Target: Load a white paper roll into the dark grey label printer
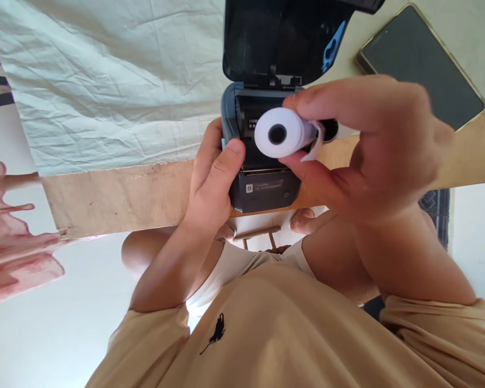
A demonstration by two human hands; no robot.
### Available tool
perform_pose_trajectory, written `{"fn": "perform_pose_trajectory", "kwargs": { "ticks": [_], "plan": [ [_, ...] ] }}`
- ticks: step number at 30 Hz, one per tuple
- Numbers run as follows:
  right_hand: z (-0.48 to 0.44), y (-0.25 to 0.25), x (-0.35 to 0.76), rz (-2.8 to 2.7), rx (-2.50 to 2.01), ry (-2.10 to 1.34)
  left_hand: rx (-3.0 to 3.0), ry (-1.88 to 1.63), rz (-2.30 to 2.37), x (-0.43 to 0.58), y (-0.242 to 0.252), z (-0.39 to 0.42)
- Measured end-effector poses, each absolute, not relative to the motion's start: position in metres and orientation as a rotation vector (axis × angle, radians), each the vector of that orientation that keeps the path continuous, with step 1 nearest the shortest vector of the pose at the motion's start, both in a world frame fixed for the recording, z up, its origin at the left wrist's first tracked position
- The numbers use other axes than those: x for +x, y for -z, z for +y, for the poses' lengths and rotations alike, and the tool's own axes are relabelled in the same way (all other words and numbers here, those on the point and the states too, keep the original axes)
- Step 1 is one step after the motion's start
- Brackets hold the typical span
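A small dark portable printer point(262, 194) is at the table's near edge, its black lid point(275, 43) swung up and back. My left hand point(216, 172) grips the printer's left side, with the thumb over the rim. Between the thumb and fingers of my right hand point(372, 140) is a white paper roll point(270, 145) with a dark hollow core facing the camera. The roll hangs over the printer's open compartment and hides part of a printed label inside. A loose paper end curls off the roll's right side.
A dark-screened phone point(420, 64) lies on the table at the upper right. Pale wrinkled cloth point(117, 81) covers the table's left part, and a bare wooden edge point(121, 199) runs along the front. My legs are below the edge.
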State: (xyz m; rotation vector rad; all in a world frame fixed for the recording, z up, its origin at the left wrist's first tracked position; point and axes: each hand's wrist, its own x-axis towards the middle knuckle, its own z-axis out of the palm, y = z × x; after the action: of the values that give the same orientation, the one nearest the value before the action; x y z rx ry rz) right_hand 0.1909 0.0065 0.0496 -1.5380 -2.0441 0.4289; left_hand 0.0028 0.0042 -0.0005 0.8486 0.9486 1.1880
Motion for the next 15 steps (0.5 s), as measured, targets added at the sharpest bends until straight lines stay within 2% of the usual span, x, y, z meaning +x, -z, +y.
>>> {"fn": "perform_pose_trajectory", "kwargs": {
  "ticks": [4, 15],
  "plan": [
    [0.007, -0.046, 0.186, -2.159, -1.433, -0.062, 0.903, -1.128, 0.954, 0.001, -0.001, 0.002],
    [0.011, -0.036, 0.190, -2.071, -1.227, 0.006, 0.936, -1.053, 1.032, -0.001, -0.003, -0.001]
  ]
}}
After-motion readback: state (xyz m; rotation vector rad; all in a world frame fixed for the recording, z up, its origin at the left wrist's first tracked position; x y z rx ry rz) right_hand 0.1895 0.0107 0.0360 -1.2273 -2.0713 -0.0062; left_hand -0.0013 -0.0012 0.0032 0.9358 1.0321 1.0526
